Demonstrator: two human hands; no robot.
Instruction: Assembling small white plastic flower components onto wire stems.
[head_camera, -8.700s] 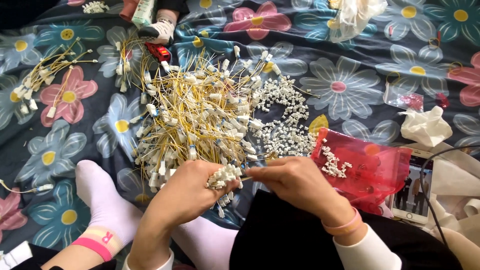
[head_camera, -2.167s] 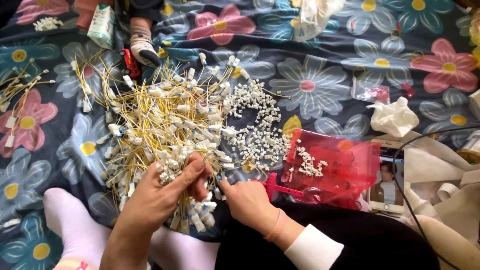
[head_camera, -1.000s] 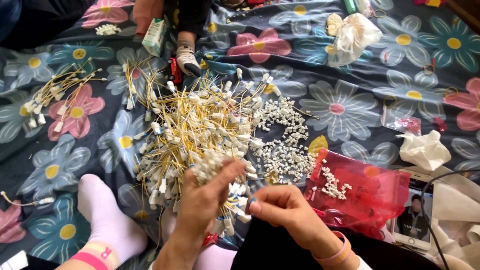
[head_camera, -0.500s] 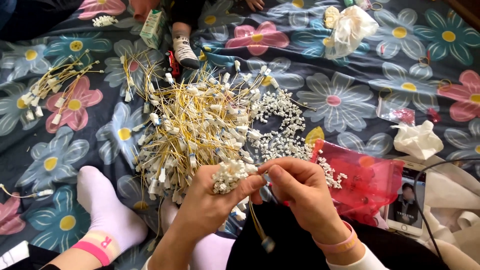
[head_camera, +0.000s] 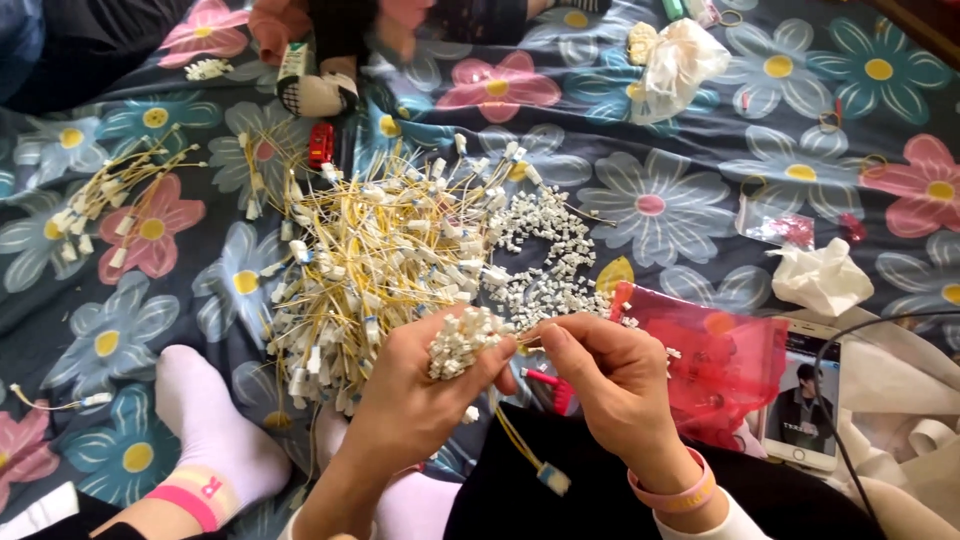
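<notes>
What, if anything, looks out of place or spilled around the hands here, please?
Loose white connectors lie scattered on the flowered cloth beside the red bag, and a phone sits half buried among the clutter.

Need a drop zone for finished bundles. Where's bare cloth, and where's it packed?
Free: cloth between the small wire bunch and the big wire pile, running down to the sock. Also the flowers between the connector heap and the tissue. Crowded: around both hands, left hand, right hand, red bag, phone.

My right hand has dropped slightly toward centre frame; the dangling yellow wire now hangs shorter. My left hand has shifted right.
</notes>
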